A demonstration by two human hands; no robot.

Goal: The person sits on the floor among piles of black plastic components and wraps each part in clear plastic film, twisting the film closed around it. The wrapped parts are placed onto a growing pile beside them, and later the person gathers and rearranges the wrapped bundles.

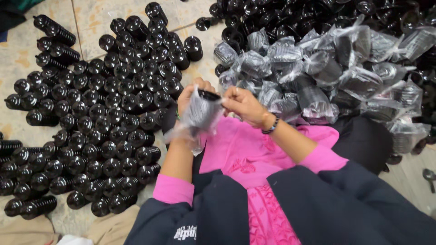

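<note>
While left hand [188, 97] grips black ribbed cup [203, 111] inside clear plastic bag [193, 127] over lap, right hand [243, 103] fingers pinch bag mouth shut. Upright bare cups [104, 118] fill floor [13, 63] left; bagged cups [318, 77] piled right, sorted apart.

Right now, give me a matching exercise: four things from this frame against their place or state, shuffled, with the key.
Things
1. bare black bottles
2. bagged bottles
3. clear plastic bag
4. beaded bracelet

Places or states
A. on the right wrist
B. piled at upper right, each wrapped in film
C. standing packed together on the floor at left
D. held between the left hand and right hand, around a black bottle

Pairs: 1-C, 2-B, 3-D, 4-A
</note>
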